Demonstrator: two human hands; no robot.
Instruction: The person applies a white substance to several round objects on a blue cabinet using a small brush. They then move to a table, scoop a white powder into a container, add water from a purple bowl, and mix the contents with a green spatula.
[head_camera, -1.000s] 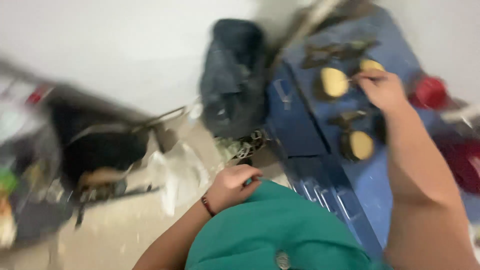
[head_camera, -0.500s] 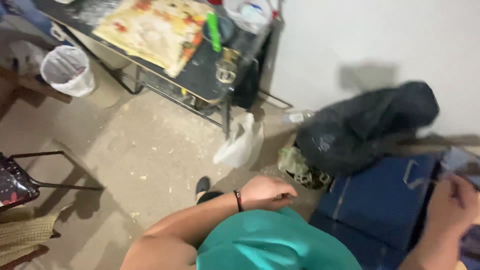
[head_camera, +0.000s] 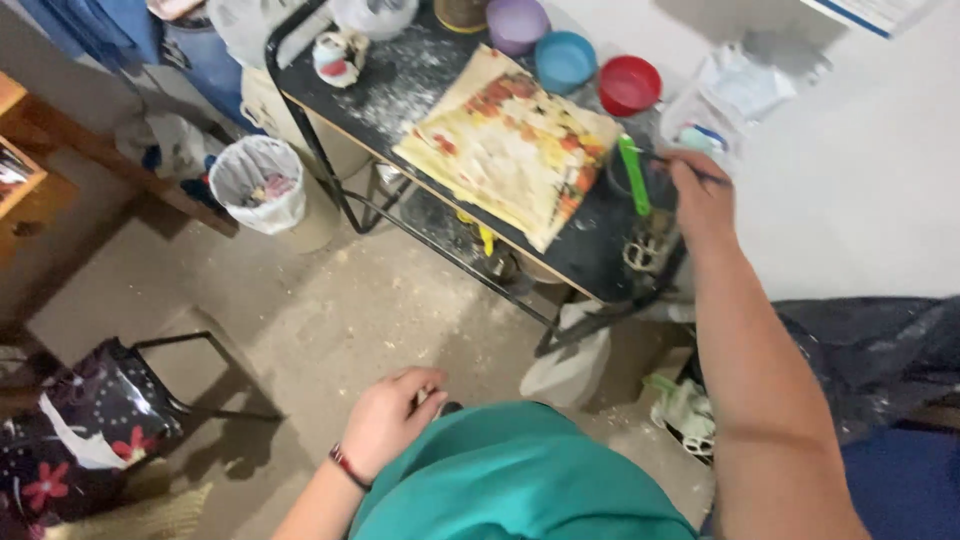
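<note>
Looking down, I see my right hand (head_camera: 700, 190) out over the black table (head_camera: 400, 85), fingers pinched on a thin dark stick (head_camera: 655, 158). The stick sits just beside a green tool (head_camera: 633, 176) and a flowery board (head_camera: 510, 140). My left hand (head_camera: 388, 418) rests by my green shirt (head_camera: 520, 475), fingers curled loosely.

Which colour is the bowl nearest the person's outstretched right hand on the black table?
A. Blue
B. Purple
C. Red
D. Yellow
C: the red bowl sits just left of the right hand, while the blue bowl and purple bowl lie farther along the black table.
</note>
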